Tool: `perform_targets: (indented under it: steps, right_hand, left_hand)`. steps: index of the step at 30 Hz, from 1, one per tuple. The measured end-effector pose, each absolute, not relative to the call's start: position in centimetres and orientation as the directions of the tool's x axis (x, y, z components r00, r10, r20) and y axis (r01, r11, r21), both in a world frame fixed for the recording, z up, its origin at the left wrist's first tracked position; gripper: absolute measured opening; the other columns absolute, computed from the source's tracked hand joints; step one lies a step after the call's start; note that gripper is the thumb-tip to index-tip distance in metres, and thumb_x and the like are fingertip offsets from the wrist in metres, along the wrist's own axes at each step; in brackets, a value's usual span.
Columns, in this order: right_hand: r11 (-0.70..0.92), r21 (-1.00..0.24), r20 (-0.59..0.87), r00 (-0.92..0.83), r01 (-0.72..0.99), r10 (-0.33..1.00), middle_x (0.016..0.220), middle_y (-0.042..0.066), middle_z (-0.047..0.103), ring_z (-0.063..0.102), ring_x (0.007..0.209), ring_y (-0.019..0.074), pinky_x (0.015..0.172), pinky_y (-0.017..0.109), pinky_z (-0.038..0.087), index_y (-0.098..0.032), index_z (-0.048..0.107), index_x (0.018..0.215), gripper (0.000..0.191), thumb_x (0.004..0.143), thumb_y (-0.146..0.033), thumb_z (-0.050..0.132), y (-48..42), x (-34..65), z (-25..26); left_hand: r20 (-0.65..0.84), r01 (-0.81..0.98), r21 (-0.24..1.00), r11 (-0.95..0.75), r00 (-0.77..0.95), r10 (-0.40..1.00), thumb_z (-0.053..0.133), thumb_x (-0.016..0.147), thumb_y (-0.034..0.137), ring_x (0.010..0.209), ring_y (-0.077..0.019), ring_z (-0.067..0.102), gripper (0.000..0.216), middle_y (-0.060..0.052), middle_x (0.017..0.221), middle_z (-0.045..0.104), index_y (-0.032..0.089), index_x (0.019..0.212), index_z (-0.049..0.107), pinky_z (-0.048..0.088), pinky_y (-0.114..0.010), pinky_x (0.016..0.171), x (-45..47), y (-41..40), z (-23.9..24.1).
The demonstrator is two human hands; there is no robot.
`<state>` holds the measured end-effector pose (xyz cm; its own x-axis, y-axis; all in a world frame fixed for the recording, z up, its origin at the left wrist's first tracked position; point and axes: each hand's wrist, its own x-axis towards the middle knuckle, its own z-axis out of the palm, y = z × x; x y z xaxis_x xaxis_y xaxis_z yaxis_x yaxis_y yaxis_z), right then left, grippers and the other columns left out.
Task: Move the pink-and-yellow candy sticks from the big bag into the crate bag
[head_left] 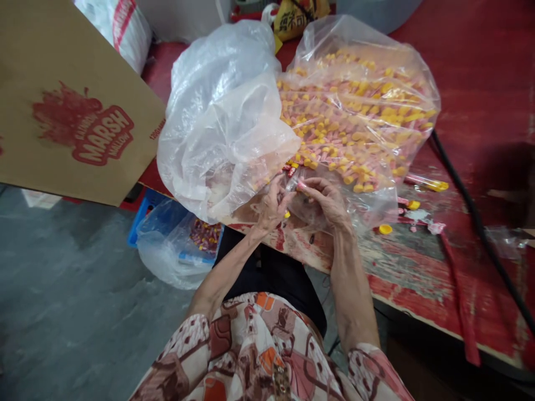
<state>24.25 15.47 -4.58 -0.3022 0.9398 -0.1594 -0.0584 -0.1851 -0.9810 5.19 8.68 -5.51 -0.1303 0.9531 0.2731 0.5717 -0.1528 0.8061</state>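
Observation:
At the table's front edge, my left hand [273,207] is closed in a pinch around a small clear plastic piece [293,184], perhaps a tube; its exact kind is blurred. Facing it, my right hand [328,199] pinches a small pink piece [300,184] close to the clear one. Just beyond my fingers lie small red tubes with yellow caps [291,169]. A clear bag of pink tubes with yellow caps [355,122] spreads behind my right hand. Behind my left hand, a whitish plastic bag [228,122] bulges up; its contents cannot be made out.
A cardboard box [83,111] stands at the left. Below the table edge, a blue crate [140,220] holds a bag of small tubes [204,236]. On the red table [480,72] are a loose yellow cap [385,229], a black cable [472,211] and a red strip [460,301].

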Motion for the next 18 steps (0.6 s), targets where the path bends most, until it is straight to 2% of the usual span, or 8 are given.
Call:
perform_targets:
  steps: [2,4,6,8,10,13,16,18]
  right_hand:
    - [-0.212,-0.973,-0.160,-0.393,-0.093,0.905,0.108,0.005,0.082,0.072,0.096,0.0224,0.076,0.031,0.058,-0.027,0.083,0.104,0.057,0.078,-0.073,0.102,14.7,24.1,-3.7]
    - [-0.237,-0.964,-0.155,-0.469,-0.120,0.869,0.107,0.004,0.083,0.073,0.096,0.0223,0.082,0.033,0.060,-0.025,0.083,0.103,0.056,0.076,-0.071,0.103,14.1,24.0,-3.0]
    - [-0.272,-0.953,-0.164,-0.530,-0.132,0.832,0.108,0.004,0.083,0.074,0.097,0.0221,0.085,0.033,0.062,-0.025,0.083,0.103,0.056,0.076,-0.069,0.104,13.8,23.9,-2.6]
    - [-0.292,-0.947,-0.174,-0.548,-0.135,0.818,0.108,0.003,0.083,0.074,0.095,0.0215,0.085,0.033,0.062,-0.025,0.083,0.106,0.054,0.077,-0.067,0.102,13.9,23.7,-2.8]
    - [-0.251,-0.961,-0.166,-0.485,-0.116,0.859,0.104,0.001,0.082,0.072,0.089,0.0197,0.082,0.032,0.060,-0.025,0.082,0.105,0.052,0.079,-0.067,0.099,14.3,23.7,-3.4]
    - [-0.134,-0.991,-0.126,-0.275,-0.011,0.953,0.086,0.000,0.075,0.064,0.076,0.0171,0.074,0.030,0.054,-0.024,0.077,0.089,0.054,0.080,-0.075,0.093,15.4,23.9,-4.8]
    - [-0.100,-0.993,-0.105,-0.089,0.063,0.990,0.069,-0.001,0.065,0.059,0.068,0.0169,0.069,0.030,0.048,-0.025,0.066,0.074,0.065,0.088,-0.086,0.082,16.4,24.3,-6.3]
    - [-0.099,-0.993,-0.101,-0.035,0.068,0.994,0.064,-0.001,0.062,0.058,0.064,0.0171,0.067,0.031,0.047,-0.026,0.065,0.073,0.067,0.092,-0.089,0.075,16.7,24.4,-7.0]
  left_hand:
    - [0.213,0.475,0.871,-0.124,-0.139,0.967,0.060,0.122,0.061,0.081,-0.0190,0.072,0.058,-0.004,0.102,0.076,0.021,0.165,0.056,0.061,-0.031,0.078,5.0,8.6,-5.1]
    - [0.161,0.424,0.901,-0.092,-0.130,0.978,0.065,0.119,0.063,0.082,-0.0177,0.072,0.052,-0.003,0.101,0.074,0.021,0.150,0.064,0.059,-0.028,0.075,4.8,8.5,-4.6]
    - [0.135,0.418,0.906,-0.068,-0.131,0.982,0.068,0.117,0.063,0.085,-0.0173,0.074,0.045,-0.003,0.104,0.076,0.021,0.133,0.068,0.059,-0.027,0.076,4.4,8.4,-4.1]
    - [0.148,0.458,0.886,-0.066,-0.146,0.978,0.068,0.118,0.060,0.088,-0.0171,0.076,0.039,-0.005,0.110,0.078,0.022,0.126,0.067,0.060,-0.027,0.079,4.1,8.2,-3.9]
    - [0.211,0.556,0.826,-0.095,-0.148,0.966,0.066,0.120,0.054,0.093,-0.0181,0.078,0.033,-0.006,0.116,0.080,0.022,0.130,0.067,0.062,-0.028,0.084,3.9,8.1,-4.0]
    - [0.302,0.757,0.630,-0.172,-0.035,0.953,0.064,0.122,0.047,0.107,-0.0239,0.082,0.029,-0.011,0.122,0.083,0.021,0.135,0.069,0.064,-0.035,0.097,3.9,8.1,-4.6]
    - [0.236,0.872,0.445,-0.203,0.104,0.966,0.060,0.123,0.043,0.110,-0.0282,0.084,0.029,-0.013,0.118,0.084,0.020,0.135,0.073,0.064,-0.039,0.102,4.0,8.5,-5.0]
    - [0.196,0.893,0.400,-0.206,0.136,0.971,0.057,0.124,0.041,0.109,-0.0288,0.084,0.030,-0.014,0.115,0.085,0.019,0.138,0.073,0.065,-0.041,0.103,4.0,8.6,-5.0]
